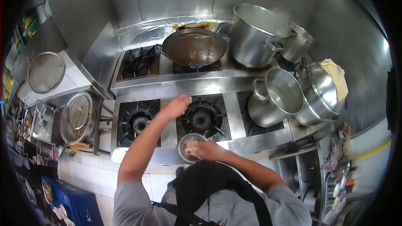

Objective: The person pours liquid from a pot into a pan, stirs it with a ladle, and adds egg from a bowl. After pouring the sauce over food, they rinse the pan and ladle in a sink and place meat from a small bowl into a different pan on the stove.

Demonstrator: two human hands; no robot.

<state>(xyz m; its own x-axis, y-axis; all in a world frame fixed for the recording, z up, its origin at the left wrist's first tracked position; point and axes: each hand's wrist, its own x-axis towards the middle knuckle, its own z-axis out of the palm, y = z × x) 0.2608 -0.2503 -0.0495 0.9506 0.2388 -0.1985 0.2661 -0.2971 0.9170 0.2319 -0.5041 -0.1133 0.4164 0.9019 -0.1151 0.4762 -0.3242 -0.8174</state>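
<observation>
My left hand is closed above the stove, near the front middle burner. A small pale piece shows at its fingertips, too small to name. At the stove's front edge is a small round bowl with pale pink, meat-like pieces in it. My right hand grips the bowl's right side, with some fingers over the rim beside the pieces. Beyond my left hand, a large wok of brown liquid sits on a back burner with a blue flame under it.
A tall steaming pot and a smaller pot stand at the back right. In front of them are a pot of liquid and a domed lid with a cloth. Strainers and a blue crate are left.
</observation>
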